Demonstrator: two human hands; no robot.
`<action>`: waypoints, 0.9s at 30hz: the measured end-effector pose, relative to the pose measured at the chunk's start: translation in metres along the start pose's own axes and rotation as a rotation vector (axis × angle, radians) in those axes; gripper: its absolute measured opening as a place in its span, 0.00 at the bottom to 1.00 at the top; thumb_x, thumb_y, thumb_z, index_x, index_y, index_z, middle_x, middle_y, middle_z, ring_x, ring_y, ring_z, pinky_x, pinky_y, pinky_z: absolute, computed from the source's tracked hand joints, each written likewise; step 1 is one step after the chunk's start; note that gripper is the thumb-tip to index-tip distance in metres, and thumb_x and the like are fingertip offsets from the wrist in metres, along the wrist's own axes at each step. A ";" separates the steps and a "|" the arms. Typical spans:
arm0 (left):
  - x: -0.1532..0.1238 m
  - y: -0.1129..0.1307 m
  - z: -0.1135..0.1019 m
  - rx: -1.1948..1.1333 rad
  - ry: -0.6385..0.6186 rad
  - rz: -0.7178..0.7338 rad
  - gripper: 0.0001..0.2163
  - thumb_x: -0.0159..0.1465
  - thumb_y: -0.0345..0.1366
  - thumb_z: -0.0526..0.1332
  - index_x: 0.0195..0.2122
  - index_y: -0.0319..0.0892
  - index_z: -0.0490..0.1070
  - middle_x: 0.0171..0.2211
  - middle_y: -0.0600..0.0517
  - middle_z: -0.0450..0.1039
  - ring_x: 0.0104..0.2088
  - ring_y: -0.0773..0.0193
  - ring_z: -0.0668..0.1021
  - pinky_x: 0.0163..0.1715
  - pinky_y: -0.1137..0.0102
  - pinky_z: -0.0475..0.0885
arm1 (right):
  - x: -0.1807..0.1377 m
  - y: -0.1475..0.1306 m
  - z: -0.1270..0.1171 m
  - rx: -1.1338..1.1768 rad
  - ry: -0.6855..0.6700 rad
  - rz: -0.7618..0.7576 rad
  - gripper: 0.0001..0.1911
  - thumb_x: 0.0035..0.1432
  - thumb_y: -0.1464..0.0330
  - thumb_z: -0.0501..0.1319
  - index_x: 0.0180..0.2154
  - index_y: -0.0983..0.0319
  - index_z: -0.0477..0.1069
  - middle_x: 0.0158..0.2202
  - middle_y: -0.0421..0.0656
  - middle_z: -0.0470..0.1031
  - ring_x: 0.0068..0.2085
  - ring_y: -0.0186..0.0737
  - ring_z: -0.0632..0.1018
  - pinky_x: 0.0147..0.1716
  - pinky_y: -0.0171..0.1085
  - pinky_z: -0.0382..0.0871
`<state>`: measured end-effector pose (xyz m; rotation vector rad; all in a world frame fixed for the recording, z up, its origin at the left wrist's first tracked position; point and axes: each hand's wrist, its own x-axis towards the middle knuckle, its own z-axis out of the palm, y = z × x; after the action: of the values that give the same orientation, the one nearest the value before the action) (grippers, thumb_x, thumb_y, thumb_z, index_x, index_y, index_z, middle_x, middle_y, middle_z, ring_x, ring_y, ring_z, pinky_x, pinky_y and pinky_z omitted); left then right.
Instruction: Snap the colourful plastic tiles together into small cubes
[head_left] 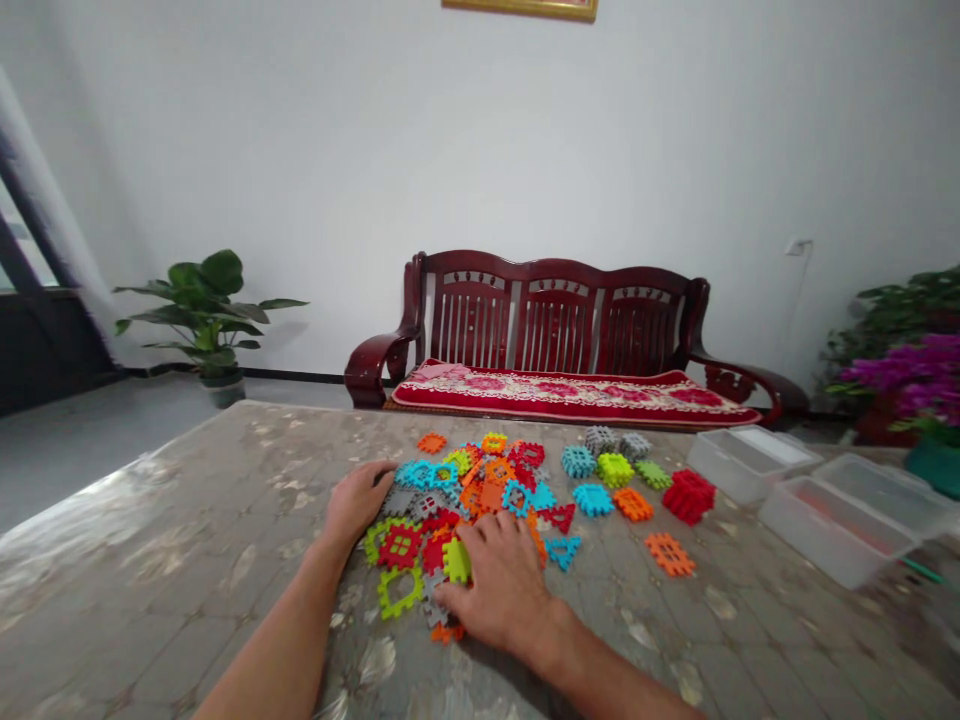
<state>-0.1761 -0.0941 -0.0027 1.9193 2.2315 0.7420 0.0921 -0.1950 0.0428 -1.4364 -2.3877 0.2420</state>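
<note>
A heap of flat, toothed plastic building tiles [487, 490] in red, orange, blue, green and grey lies spread on the table [187, 560]. My left hand [358, 502] rests palm down at the heap's left edge, fingers curled against blue and grey tiles. My right hand [501, 585] lies over the near side of the heap, fingers spread flat on the tiles, beside a lime green tile [456, 560]. Neither hand lifts a piece. A stack of red tiles [688, 496] sits at the right of the heap, and one orange tile [669, 553] lies apart.
Two clear plastic boxes [750, 462] [851, 520] stand on the table's right side. Behind the table is a dark red wooden bench [555, 340] with a patterned cushion. A potted plant [206, 320] stands at left, flowering plants [911, 375] at right.
</note>
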 end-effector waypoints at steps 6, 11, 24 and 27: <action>0.003 -0.004 0.002 0.029 -0.004 0.022 0.19 0.67 0.42 0.50 0.50 0.50 0.78 0.54 0.52 0.79 0.55 0.56 0.78 0.55 0.65 0.69 | 0.003 -0.003 0.001 0.028 0.026 0.009 0.21 0.54 0.54 0.67 0.48 0.56 0.76 0.48 0.47 0.78 0.53 0.54 0.72 0.54 0.51 0.64; 0.004 -0.007 0.003 0.022 0.000 0.029 0.19 0.67 0.43 0.50 0.50 0.51 0.78 0.54 0.53 0.79 0.54 0.56 0.78 0.54 0.66 0.70 | 0.014 0.050 -0.027 0.190 0.242 0.049 0.27 0.53 0.60 0.69 0.55 0.54 0.73 0.53 0.44 0.78 0.53 0.48 0.76 0.55 0.45 0.66; 0.005 -0.009 0.006 0.012 0.023 0.039 0.19 0.65 0.43 0.51 0.49 0.50 0.79 0.52 0.53 0.80 0.52 0.56 0.79 0.52 0.66 0.71 | 0.034 0.246 -0.082 -0.222 0.287 0.490 0.30 0.58 0.62 0.64 0.61 0.63 0.67 0.56 0.50 0.76 0.55 0.52 0.77 0.54 0.44 0.69; 0.006 -0.010 0.006 0.004 0.017 0.031 0.19 0.65 0.43 0.50 0.49 0.50 0.79 0.52 0.52 0.80 0.52 0.55 0.79 0.52 0.65 0.71 | 0.038 0.250 -0.080 -0.272 0.258 0.494 0.32 0.59 0.61 0.64 0.62 0.63 0.66 0.56 0.51 0.76 0.54 0.53 0.78 0.52 0.45 0.69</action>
<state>-0.1836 -0.0879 -0.0108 1.9605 2.2195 0.7617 0.3115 -0.0455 0.0455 -2.0332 -1.8846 -0.1521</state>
